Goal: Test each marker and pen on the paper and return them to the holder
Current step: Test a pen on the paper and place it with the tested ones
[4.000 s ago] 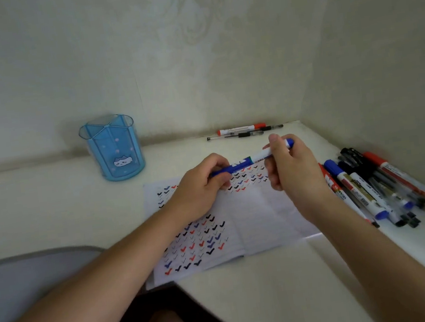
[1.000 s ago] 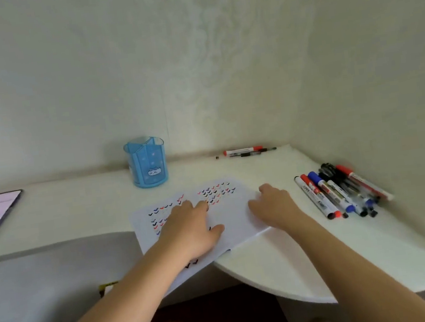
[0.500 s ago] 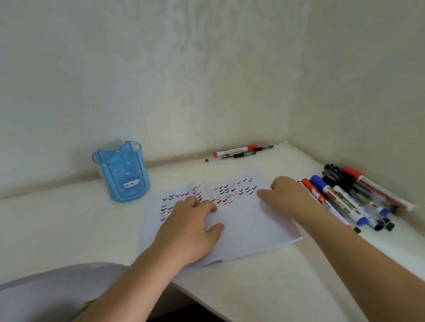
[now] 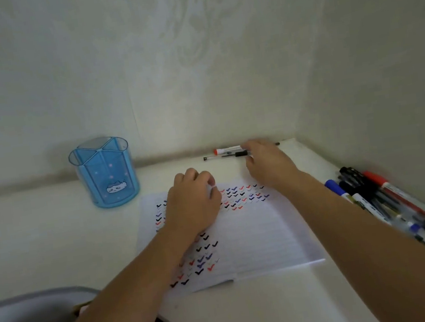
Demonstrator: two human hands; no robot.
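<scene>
**Head view: right hand over the two far pens by the wall**

Red-capped marker [image 4: 224,149] and thin black pen [image 4: 220,156] lie side by side at the far edge of the desk [image 4: 40,237], just beside the wall [image 4: 194,68]. Both long axes run left to right along it, and the marker's cap points left. Both look light, stiff and smooth-barrelled, so they would probably roll under a nudge. A pinch at mid-barrel should suit the marker, and the pen's dark grip section near its right end seems the surest place to hold it.

The right hand [image 4: 268,164] is stretched out over their right ends and hides them. It is blurred, so I cannot tell whether its fingers have closed on either one.

The left hand [image 4: 195,203] rests on the paper [image 4: 264,237] with its fingers loosely curled, holding nothing that shows.

To the far left the blue holder [image 4: 104,172] stands upright, with no pen visible in it. A heap of markers [image 4: 381,198] lies along the right wall, their axes running from far-left to near-right.
</scene>
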